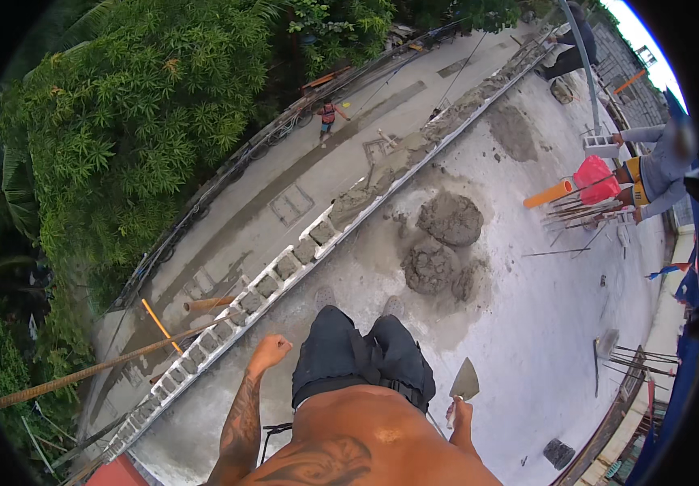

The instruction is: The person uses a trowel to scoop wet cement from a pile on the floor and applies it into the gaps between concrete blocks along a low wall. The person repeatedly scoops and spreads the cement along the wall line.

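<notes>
A pale concrete slab spreads beneath the person, its left edge lined by a low row of hollow blocks, with a road and dense green trees beyond. The left hand hangs near the blocks, its fingers curled in and clenched on nothing visible. The right hand is well apart from it, on the other side of the dark shorts, fingers wrapped around the handle of a pointed trowel, whose grey blade points away from the body. Ahead of the feet, two rounded heaps of wet mortar sit touching on the slab. To the far right, a co-worker bends beside an orange pipe and a pinkish-red bundle
</notes>
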The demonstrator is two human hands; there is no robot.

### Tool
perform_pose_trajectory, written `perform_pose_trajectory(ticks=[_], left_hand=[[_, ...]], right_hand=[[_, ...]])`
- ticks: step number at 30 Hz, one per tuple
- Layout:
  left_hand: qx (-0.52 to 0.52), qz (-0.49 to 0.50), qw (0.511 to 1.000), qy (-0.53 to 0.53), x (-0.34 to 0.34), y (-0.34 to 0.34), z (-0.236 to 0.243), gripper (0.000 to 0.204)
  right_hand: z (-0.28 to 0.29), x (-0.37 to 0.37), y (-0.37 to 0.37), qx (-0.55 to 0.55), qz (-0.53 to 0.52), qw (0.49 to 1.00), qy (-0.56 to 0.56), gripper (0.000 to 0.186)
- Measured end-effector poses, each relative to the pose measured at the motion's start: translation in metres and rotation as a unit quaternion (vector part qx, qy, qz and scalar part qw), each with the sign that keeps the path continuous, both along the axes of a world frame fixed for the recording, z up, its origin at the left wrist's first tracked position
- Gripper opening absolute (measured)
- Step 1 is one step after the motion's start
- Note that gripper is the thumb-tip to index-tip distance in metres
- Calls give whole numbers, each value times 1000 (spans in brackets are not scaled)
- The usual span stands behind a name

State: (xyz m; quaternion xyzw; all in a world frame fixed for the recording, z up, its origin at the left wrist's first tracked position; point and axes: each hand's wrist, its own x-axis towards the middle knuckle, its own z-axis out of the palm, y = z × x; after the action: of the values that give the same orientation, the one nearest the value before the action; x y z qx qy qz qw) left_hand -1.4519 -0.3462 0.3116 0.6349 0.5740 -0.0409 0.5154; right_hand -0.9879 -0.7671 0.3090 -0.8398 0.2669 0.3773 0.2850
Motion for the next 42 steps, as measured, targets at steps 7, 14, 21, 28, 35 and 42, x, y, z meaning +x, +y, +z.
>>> perform_pose_trajectory(ticks=[7,14,21,28,35,42], left_hand=[[-285,-284,913,-64,-38,7,52,37],[-330,-377,865,-28,-34,27,88,45],[-287,-278,913,-83,-36,-8,84,45],[-367,-222,895,-123,-38,-26,59,41],[-406,-252,875,-81,-26,-17,63,39],[-478,-221,844,-104,-21,-13,67,36]], right_hand=[[-20,-13,49,24,-24,996,-85,22],[12,8,128,181,7,972,-146,23],[36,-31,128,249,-62,963,-85,17],[40,-94,105,173,-228,957,-42,22],[73,-105,112,189,-133,971,-61,21],[75,-121,92,169,7,979,-114,23]])
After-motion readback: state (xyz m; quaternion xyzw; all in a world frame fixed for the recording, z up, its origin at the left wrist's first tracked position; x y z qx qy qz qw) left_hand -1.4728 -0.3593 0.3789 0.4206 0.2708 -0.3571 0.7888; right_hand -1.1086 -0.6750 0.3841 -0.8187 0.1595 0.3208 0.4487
